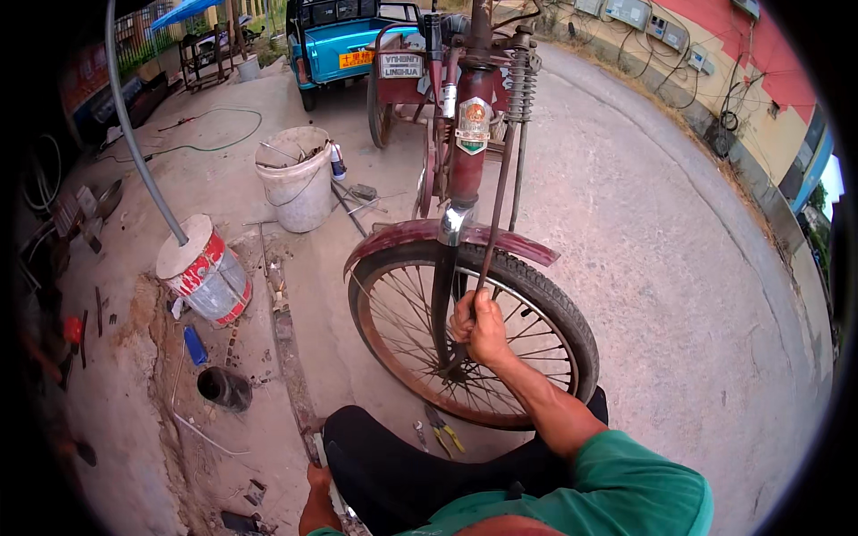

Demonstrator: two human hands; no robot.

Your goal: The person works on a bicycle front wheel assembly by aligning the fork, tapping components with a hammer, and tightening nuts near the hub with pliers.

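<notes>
Gripping a slender, dark rod (500, 198), the right hand (481, 329) curls tight; whether the left hand (318, 477) grips, I cannot tell.

R hand (483, 330), ctr frame, hemmed in: wheel (585, 350) behind, fork blade (442, 304) just L, rod (487, 260) running up from fist. Wide-open passage ctr-right over pavement (688, 268). Upper-left, bucket (297, 196) & drum (210, 272) w/ tall pole (138, 147) obstruct; bare strip betw. drum & wheel. Lower ctr: knee (362, 438), pliers (444, 432) under wheel.
</notes>
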